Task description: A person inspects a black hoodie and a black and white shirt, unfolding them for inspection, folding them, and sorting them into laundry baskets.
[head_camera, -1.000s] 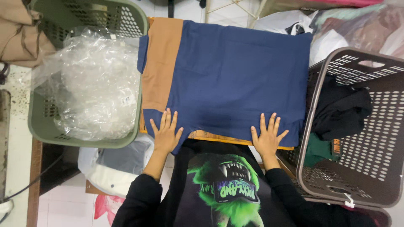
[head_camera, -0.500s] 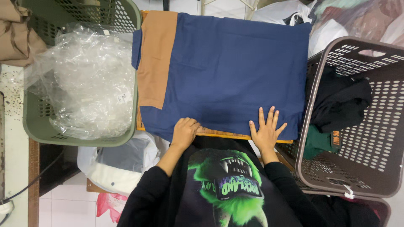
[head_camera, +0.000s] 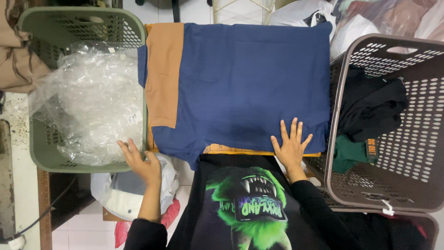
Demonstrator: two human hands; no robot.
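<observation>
Risk: with only the right hand [head_camera: 290,147] pinning it, the blue shirt [head_camera: 240,88] could shift or crease if the board [head_camera: 164,76] is tugged. Right hand flat, fingers spread, on the shirt's near edge. Left hand [head_camera: 141,164] open, holding nothing, at the near rim of the green basket [head_camera: 44,153], just left of the shirt's near-left corner.

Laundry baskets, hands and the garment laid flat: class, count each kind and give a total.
Laundry baskets: 2, a green basket and a brown basket
Hands: 2, left hand, right hand
Navy garment laid flat: 1
Total: 5
</observation>
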